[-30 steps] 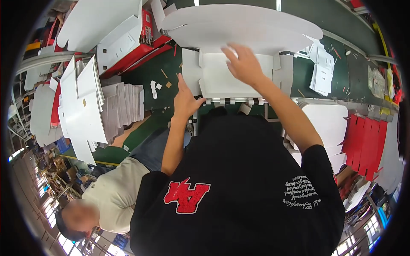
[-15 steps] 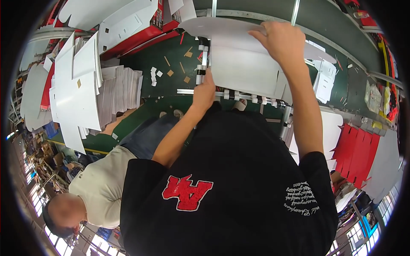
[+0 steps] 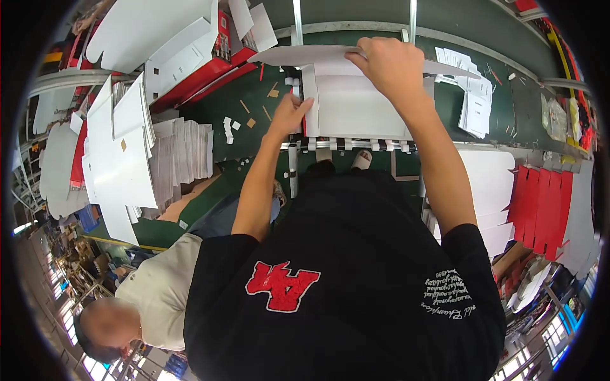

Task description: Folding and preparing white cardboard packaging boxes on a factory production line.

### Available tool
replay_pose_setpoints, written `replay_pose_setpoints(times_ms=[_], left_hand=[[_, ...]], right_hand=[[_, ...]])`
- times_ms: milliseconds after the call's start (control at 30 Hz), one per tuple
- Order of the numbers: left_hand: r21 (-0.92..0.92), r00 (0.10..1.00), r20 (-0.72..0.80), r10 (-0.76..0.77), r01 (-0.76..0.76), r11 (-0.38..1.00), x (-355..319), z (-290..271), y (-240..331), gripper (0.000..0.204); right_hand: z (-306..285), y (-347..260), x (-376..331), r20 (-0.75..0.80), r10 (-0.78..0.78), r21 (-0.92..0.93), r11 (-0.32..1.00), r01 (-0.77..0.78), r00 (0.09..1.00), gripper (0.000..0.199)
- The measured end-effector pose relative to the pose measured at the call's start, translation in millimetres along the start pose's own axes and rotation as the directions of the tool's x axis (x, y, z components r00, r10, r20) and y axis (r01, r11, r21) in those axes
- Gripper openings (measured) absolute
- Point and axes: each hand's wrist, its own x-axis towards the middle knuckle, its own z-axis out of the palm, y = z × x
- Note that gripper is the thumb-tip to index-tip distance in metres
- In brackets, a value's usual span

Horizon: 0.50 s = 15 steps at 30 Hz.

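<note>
A white-inside cardboard box [image 3: 362, 111] lies on a metal frame with black-and-white clips in front of me. Its wide lid flap [image 3: 305, 55] is raised at the far side. My right hand [image 3: 397, 70] is closed over that flap's upper edge, thumb on the near face, fingers partly hidden behind. My left hand [image 3: 289, 115] is at the box's left side wall [image 3: 311, 95], closed about its edge with the thumb over the top. Its other fingers are partly hidden on the outer side, where a strip of red shows.
Stacked white cardboard sheets [image 3: 184, 152] and red-and-white boxes [image 3: 190, 57] stand on the left. Paper scraps [image 3: 229, 130] litter the green bench. Printed white sheets [image 3: 476, 105] lie right, above red cardboard blanks [image 3: 540, 206]. A co-worker [image 3: 159, 292] is at lower left.
My left hand has moved from the frame's near-left corner up to the box's side wall, which now stands up. The right hand keeps hold of the lid flap. The view has shifted.
</note>
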Motion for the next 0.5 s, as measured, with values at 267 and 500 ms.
replay_pose_setpoints(times_ms=[267,500], left_hand=[[0.452,0.910,0.190,-0.368,0.251,0.856,51.7,-3.7,41.8,0.046],[0.704,0.974,-0.185,-0.127,0.222,0.674,41.1,45.5,20.8,0.035]], right_hand=[[7.3,-0.3,-14.1,-0.003,0.018,0.064,0.998,-0.017,1.000,0.028],[15.0,-1.8,-28.5,-0.148,-0.010,0.045,0.999,0.017,0.989,0.025]])
